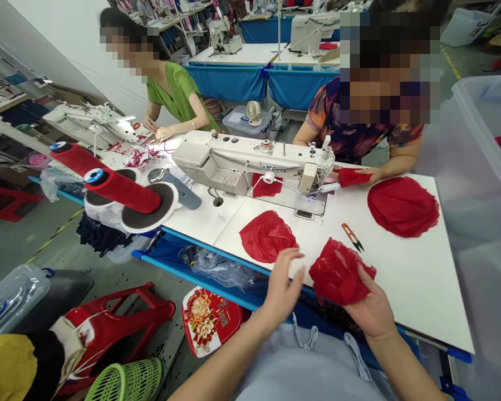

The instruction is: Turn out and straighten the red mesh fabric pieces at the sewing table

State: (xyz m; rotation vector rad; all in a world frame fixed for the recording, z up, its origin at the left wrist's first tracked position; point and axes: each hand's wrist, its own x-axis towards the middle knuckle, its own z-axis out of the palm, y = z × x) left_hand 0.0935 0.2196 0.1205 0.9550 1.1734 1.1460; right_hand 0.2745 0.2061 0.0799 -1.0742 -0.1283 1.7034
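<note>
My right hand (373,312) grips a red lace piece (338,273) by its right side, thumb on top, over the front edge of the white table (421,278). To its left, my left hand (284,281) has its fingers apart and holds nothing, close to a second red piece (267,236) lying on the table. Orange-handled thread snips (353,236) rest just behind the held piece. Farther right is a rounded stack of red pieces (403,206).
A white sewing machine (254,161) stands across the table. Two red thread cones (123,189) are at the left. Across the table, one person handles red fabric (353,177); another in green works farther left. A red stool (121,317) stands below.
</note>
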